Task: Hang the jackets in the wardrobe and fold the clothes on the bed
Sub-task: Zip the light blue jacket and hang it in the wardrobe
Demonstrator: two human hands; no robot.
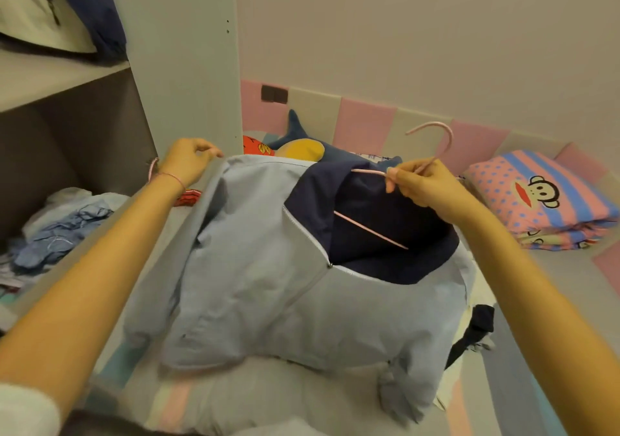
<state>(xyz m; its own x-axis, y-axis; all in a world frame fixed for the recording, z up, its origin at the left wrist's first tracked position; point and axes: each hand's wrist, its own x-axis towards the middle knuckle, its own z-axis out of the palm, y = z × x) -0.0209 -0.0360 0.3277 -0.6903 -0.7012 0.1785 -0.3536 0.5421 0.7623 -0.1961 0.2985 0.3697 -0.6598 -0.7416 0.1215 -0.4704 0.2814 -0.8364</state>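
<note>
A person is fitting a pink hanger (432, 154) into a light-blue jacket (268, 284) w/ a navy lining, the garment spread front-up over the bed (553, 301) just beside an open wardrobe (188, 66). The right hand (426, 187) is pinching the hanger's neck, fingers (391, 180) clenched on the thin rod just below the hook; the hook is standing clear above the collar while one arm of the hanger is lying inside the open front, against the dark lining. The left hand (188, 164) is gripping the jacket's left shoulder edge at the top, fingers closed on the fabric & lifting it slightly. The zip is undone from the neck to approx. mid-chest.

Step in hand, by the look of it: hanging phase, hanger partly seated, shoulders not yet over both ends. Next move likely calls for sliding the hanger end under the shoulder the left hand is holding, then lifting by the hook toward the rail, where another dark-blue jacket (97, 16) is hanging, top left. The soft, puffy fabric may slip off a thin hanger if not centred.

Elsewhere: loose clothes (60, 231) heaped on the wardrobe's lower shelf, a folded cartoon-print quilt (543, 197) at the far right, and a plush toy (302, 149) against the padded wall behind the jacket.
</note>
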